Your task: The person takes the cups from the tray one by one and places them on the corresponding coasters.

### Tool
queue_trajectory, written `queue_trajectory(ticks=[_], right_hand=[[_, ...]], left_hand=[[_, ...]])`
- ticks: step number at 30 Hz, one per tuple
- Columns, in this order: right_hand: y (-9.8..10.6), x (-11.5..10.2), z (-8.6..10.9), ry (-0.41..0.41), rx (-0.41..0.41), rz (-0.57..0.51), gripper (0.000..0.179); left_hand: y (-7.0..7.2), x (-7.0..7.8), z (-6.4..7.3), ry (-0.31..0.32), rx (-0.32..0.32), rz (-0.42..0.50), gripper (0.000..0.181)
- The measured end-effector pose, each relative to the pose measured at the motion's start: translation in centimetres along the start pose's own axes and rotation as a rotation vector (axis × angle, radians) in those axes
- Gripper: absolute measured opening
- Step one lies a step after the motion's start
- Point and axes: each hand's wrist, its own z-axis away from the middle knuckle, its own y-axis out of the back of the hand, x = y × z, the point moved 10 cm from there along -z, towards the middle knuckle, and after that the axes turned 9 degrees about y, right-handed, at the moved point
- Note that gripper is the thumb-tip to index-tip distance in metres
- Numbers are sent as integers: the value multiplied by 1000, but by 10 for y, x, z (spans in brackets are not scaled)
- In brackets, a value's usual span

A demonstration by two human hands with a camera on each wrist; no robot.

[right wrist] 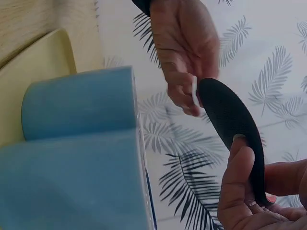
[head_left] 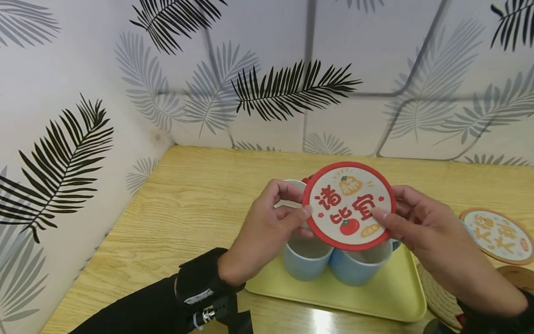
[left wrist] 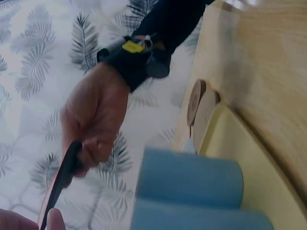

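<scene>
A round coaster (head_left: 352,204) with a red rim, printed lettering and a tomato picture is held up over the mugs, tilted toward the head camera. My left hand (head_left: 267,227) pinches its left edge, thumb at the rim. At the opposite edge my right hand (head_left: 438,241) grips it, the thumb lying on the printed face. The right wrist view shows the coaster's dark underside (right wrist: 235,120). Beneath it, two light blue mugs (head_left: 306,262) (head_left: 359,269) stand on a yellow tray (head_left: 333,299). The coaster partly covers their openings.
Behind the left fingers, a pale mug (head_left: 297,184) shows in part. To the right lies an orange-rimmed coaster (head_left: 496,236), with a woven round mat (head_left: 438,294) and a brown wooden piece (head_left: 519,278) nearer. A leaf-patterned wall (head_left: 267,125) borders the wooden table (head_left: 183,199).
</scene>
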Motion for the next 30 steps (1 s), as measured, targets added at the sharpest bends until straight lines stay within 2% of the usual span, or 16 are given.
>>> queue_trajectory(ticks=[3,4,8,11,14,16,19,21,27,30], right_hand=[[17,3,1,-8,56,-43,35],[23,4,2,-10,77,-58,34],[46,7,7,-5,150,-126,32],[64,11,12,15,201,-185,31],[83,15,16,42,269,-196,29],[94,19,18,52,316,-165,27],[107,23,23,52,372,-106,25],[113,26,25,56,395,-113,25],[125,33,29,59,448,-165,27],[127,38,30,27,455,-155,27]], left_hand=[[22,-2,-5,-14,85,-81,26],[31,-3,-8,-23,125,-134,25],[65,-13,-17,-74,254,-443,18],[83,-36,-27,-12,274,-657,17],[90,-64,-35,94,228,-756,21],[90,-79,-38,139,181,-781,24],[89,-89,-39,155,144,-805,26],[88,-91,-40,163,127,-797,27],[90,-93,-39,193,129,-762,27],[92,-92,-38,197,144,-758,26]])
